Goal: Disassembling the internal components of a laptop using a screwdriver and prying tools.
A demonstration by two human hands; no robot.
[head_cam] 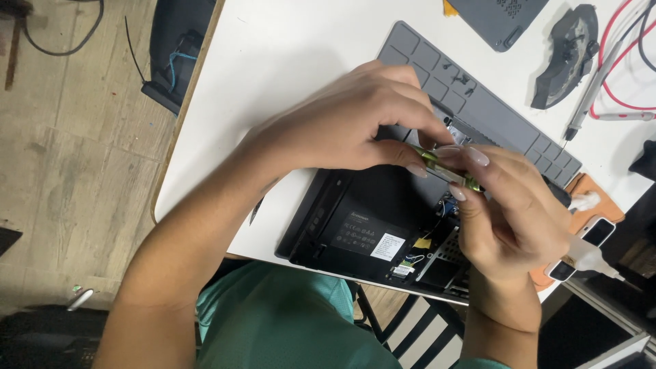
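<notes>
The laptop (pixel 369 225) lies opened, innards bare, on the white surface (pixel 287 61); above it, left hand (pixel 348 123) and right hand (pixel 512 219) both pinch a green-tipped tool (pixel 444 167). Reassembly seems undone.

Grey compartment tray (pixel 478 109), perhaps a dark fan part (pixel 567 58), red cables (pixel 618 61), small glue bottle (pixel 589 256).

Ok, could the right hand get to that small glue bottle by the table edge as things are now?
Probably yes, but not at once. The glue bottle lies uncovered just beside the right hand, with nothing between them. That hand's fingers, together with the left hand, pinch a small green-yellow tool, so it would have to let go first.
</notes>
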